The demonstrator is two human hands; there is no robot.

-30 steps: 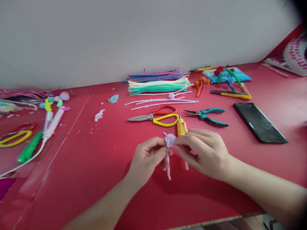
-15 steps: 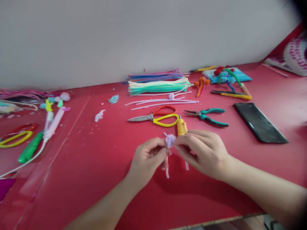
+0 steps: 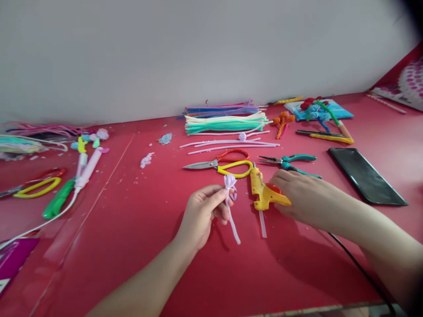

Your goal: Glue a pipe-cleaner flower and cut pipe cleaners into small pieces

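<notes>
Table (image 3: 139, 259) red, smooth, with a soft sheen; a pale line (image 3: 101, 191) runs slantwise across it, left of the grip; crumbs and two fluffs of scrap, lilac (image 3: 147, 160) and blue (image 3: 165, 138), lie beyond the grip to its left; plain grey-white wall (image 3: 172, 57) behind everything; table's near edge shows low down, right of the grip.

Left hand (image 3: 206, 213): thumb and fingers pinched together on the lilac flower (image 3: 230, 181), head just past the fingertips, stem hanging down on the near side; right hand (image 3: 300, 193) right of the grip, at the handle of the yellow glue gun (image 3: 259, 189); its fingertips hidden, cannot tell if closed on it; clear glue stick (image 3: 262, 224) juts from the gun's near end; black cord (image 3: 357, 264) farther right.

Beyond the grip: scissors (image 3: 201, 165), then lilac stems (image 3: 231, 144), then a white-and-green bundle (image 3: 228, 123); pliers (image 3: 284, 161) and phone (image 3: 366, 176) to the right.

Writing: purple card (image 3: 18, 257), far left of the grip, bears a white mark cut by the frame, too partial to read; blue packet (image 3: 340, 111), far right beyond, print too small to make out.
</notes>
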